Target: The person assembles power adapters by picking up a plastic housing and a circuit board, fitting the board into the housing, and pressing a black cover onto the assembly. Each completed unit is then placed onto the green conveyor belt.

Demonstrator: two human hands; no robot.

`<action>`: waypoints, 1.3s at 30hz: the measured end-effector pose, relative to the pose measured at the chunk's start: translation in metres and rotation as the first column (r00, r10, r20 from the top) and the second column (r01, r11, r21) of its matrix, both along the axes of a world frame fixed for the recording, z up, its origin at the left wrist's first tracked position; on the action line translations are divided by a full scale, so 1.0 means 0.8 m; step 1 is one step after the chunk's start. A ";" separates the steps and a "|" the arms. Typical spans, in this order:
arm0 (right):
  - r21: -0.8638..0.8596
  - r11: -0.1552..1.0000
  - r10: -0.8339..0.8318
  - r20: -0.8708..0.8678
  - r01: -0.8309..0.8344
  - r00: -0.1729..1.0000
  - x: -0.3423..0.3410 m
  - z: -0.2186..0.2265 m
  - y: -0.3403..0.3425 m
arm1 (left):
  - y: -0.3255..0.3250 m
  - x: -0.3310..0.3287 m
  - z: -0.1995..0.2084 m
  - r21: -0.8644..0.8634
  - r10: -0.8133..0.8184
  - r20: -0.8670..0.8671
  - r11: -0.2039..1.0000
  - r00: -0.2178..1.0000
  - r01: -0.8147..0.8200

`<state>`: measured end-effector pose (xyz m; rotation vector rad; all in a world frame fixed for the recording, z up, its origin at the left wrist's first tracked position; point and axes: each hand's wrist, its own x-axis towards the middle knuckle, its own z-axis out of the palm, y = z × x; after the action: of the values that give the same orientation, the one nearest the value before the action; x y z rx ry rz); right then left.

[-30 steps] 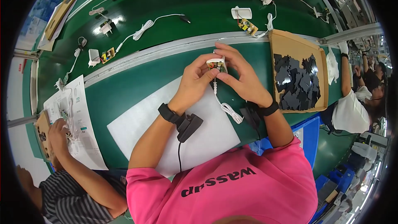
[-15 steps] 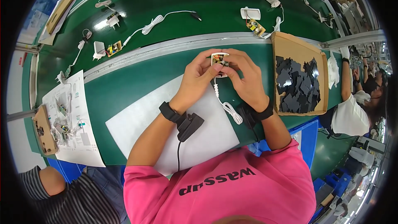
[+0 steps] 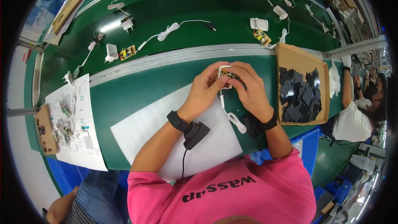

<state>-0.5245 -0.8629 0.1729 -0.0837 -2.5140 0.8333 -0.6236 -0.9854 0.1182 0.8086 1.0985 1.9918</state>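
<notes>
Both my hands are closed around a power adapter [image 3: 224,71] above the middle of the green bench. Its white housing stands open, showing small electronic parts inside. My left hand [image 3: 206,89] grips the left side, with its thumb over the near part. From the right, my right hand [image 3: 251,90] pinches it, fingers curled over the far edge. The fingers hide much of the inside. A white cable [image 3: 235,121] hangs from the adapter's near end, its coil resting beside the white sheet [image 3: 145,128].
A cardboard tray [image 3: 326,114] of black flat pieces stands right. Beyond the metal rail [image 3: 166,53], open adapters with circuit boards [image 3: 128,52] and cables lie on a green surface. Left are printed papers [image 3: 93,145] with parts. Other people [image 3: 352,118] sit on both sides.
The adapter stays in both hands, which have shifted slightly nearer in the picture. Items beyond the rail appear farther right. The person at left has changed posture.
</notes>
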 end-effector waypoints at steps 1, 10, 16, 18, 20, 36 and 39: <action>-0.007 1.000 0.003 0.014 -0.003 1.000 0.000 0.000 0.001 | 0.000 0.000 -0.001 -0.007 -0.007 -0.007 1.000 1.000 0.007; 0.182 0.983 -0.015 0.128 -0.009 0.992 0.003 0.017 -0.010 | -0.006 0.005 -0.001 -0.033 0.032 -0.009 0.999 0.999 -0.032; 0.216 0.972 0.078 0.087 -0.095 0.993 -0.027 0.081 0.054 | -0.010 0.000 0.000 0.049 0.038 0.103 0.998 0.994 -0.043; 0.198 0.978 -0.055 -0.048 0.064 0.997 -0.060 0.135 0.074 | -0.014 0.002 0.004 0.077 0.033 0.150 0.996 0.988 -0.045; 0.008 0.986 -0.162 -0.080 0.164 0.983 -0.087 0.154 0.126 | -0.013 0.001 0.004 0.071 0.051 0.086 0.996 0.995 -0.058; -0.028 0.975 -0.217 0.089 0.220 0.972 -0.060 0.136 0.156 | -0.026 -0.002 0.000 0.043 -0.043 0.026 0.998 0.999 0.042; 0.073 0.961 -0.249 -0.189 0.267 0.950 -0.017 0.196 0.082 | -0.034 -0.005 -0.006 0.031 0.004 0.028 1.000 1.000 -0.005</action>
<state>-0.5384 -0.7972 0.3299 -0.2871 -2.3075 0.5833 -0.6278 -1.0129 0.1133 0.7934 1.0565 2.0223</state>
